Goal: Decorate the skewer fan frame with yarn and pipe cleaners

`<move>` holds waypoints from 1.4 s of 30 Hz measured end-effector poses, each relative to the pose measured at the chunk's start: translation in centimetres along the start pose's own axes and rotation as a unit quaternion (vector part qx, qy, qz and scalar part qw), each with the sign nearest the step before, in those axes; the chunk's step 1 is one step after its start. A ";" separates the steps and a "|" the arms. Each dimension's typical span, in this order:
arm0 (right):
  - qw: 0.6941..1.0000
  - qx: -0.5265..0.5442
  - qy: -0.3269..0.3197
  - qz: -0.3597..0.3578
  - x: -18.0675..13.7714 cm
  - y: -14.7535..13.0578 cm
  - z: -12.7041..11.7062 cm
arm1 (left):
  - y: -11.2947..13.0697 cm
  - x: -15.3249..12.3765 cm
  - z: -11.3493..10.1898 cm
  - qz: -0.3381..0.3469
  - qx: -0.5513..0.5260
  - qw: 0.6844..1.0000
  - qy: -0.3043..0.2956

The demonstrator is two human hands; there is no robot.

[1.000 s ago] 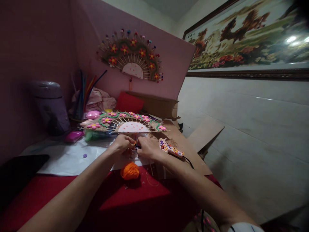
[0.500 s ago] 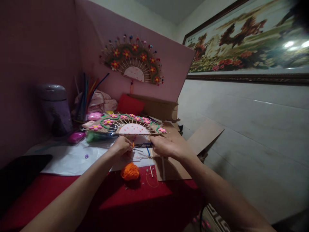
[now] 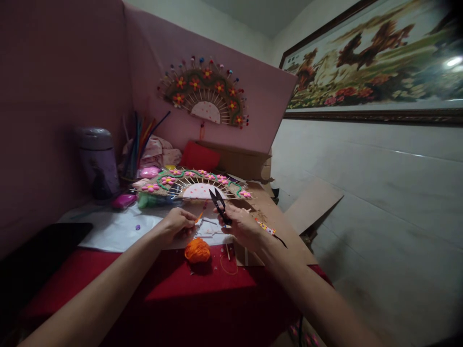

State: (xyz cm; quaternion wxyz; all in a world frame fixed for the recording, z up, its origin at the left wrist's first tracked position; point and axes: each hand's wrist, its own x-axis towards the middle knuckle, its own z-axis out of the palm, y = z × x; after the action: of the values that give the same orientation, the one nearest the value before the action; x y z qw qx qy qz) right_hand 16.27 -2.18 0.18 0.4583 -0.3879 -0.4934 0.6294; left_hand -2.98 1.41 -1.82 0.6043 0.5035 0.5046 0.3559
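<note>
My left hand [image 3: 177,224] pinches an orange yarn strand [image 3: 198,217] that hangs below the fan [image 3: 204,191]. In my right hand [image 3: 241,222] are black thread snips [image 3: 219,205], blades pointing up and apart, just right of the strand. The fan lies on the table with pink clay flowers, a green wavy line and a white dotted half-circle at its base. Nearer to me, an orange yarn ball [image 3: 197,250] rests on the red cloth, below and between my hands.
A second fan [image 3: 206,94] hangs on the pink board. At the left stands a purple flask [image 3: 98,164] near several pipe cleaners [image 3: 139,142]. Cardboard [image 3: 278,226] lies at the right, and white sheeting [image 3: 112,231] covers the table's left part.
My right hand has lifted the black snips from beside the cardboard and brought them up near the strand. My left hand still pinches the orange yarn. The view has shifted slightly.
</note>
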 end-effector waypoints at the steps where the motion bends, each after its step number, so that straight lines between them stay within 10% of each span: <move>1: 1.000 0.015 -0.009 -0.002 0.0 0.1 0.2 | -0.2 0.0 -0.1 0.002 -0.010 1.000 -0.005; 7: 0.997 0.055 -0.034 -0.045 0.9 0.5 1.0 | -0.1 -0.1 -0.9 0.011 -0.045 0.999 -0.024; 16: 0.978 -0.161 0.026 -0.128 5.1 0.8 1.8 | 0.7 -0.4 -1.2 0.026 -0.044 0.999 0.008; 24: 0.883 -0.357 0.041 -0.302 4.4 2.6 2.6 | 0.8 -1.0 -0.6 0.064 -0.041 0.997 -0.031; 31: 0.909 -0.325 0.068 -0.251 4.7 3.1 2.7 | 1.3 -1.4 -0.5 0.095 -0.134 0.986 0.011; 37: 0.954 -0.190 0.114 -0.200 4.9 2.6 2.5 | 1.5 -1.1 -1.3 0.137 -0.208 0.951 0.181; 42: 0.979 -0.102 0.102 -0.146 4.4 2.1 2.7 | 0.7 -0.5 -0.3 0.147 -0.117 0.977 0.102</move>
State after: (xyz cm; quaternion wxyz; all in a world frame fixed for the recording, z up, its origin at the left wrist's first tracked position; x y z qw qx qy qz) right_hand 12.06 1.17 -1.50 0.5513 -0.4186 -0.5567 0.4593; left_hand -3.38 1.16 -0.98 0.5452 0.4591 0.4390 0.5471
